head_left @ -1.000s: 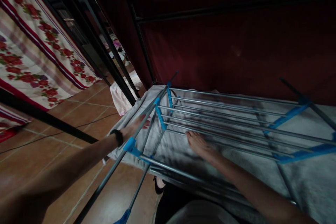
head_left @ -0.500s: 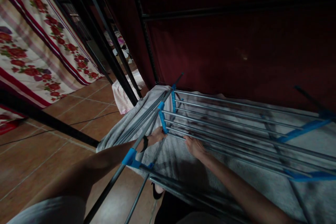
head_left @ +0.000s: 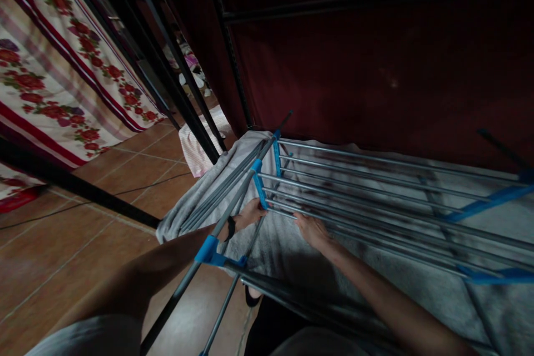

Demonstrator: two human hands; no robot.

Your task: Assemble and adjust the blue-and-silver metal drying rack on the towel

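A metal drying rack [head_left: 375, 189] with grey rods and blue plastic joints stands in front of me. A grey towel [head_left: 196, 200] lies spread on a lower tier beneath the rods. My left hand [head_left: 249, 214], with a dark band on the wrist, reaches in under the rack's left end by a blue joint and rests on the towel. My right hand [head_left: 311, 229] lies flat on the towel under the rods, fingers spread, a little to the right of the left hand.
A floral sheet [head_left: 54, 72] hangs at the left. Dark metal frame bars [head_left: 167, 83] slant across the left. A dark red fabric wall [head_left: 375, 67] stands behind the rack. A pink cloth [head_left: 196, 144] lies on the brown tiled floor [head_left: 83, 233].
My left hand has moved right from the towel's left edge to beside the blue joint. My right hand has stayed on the towel.
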